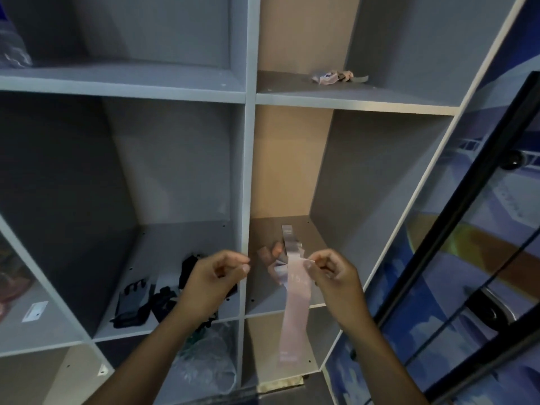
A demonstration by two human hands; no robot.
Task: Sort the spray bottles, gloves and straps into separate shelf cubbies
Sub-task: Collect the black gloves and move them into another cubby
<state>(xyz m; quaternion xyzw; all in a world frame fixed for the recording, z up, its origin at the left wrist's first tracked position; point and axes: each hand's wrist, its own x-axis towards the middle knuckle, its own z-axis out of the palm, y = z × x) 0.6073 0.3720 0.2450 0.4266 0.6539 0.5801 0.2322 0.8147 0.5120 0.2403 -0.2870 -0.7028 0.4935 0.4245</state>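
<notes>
A long, pale pink flat strap hangs down in front of the grey shelf unit, its upper end pinched between the thumb and fingertips of the right hand; its lower end dangles past the front edge of the middle right cubby's floor and over the opening of the cubby below. The left hand is raised level with it in front of the vertical divider, fingers curled in with thumb and forefinger pressed together; whether it grips anything is too fine to tell. Behind the strap, on the glossy floor of the middle right cubby, blurred reflections of the hands and strap show. In the cubby to the left, black and grey fingerless gloves lie near the front edge, partly hidden by the left forearm. The cubby above on the right holds a small crumpled heap of pinkish straps toward its back right corner. A crinkled clear plastic bag sits in the lower cubby under the gloves, and another clear plastic wrap shows at the far upper left. The right cubbies have a tan back panel; the rest is grey laminate. To the right of the shelf stands a blue painted wall with a black-framed glass door.
</notes>
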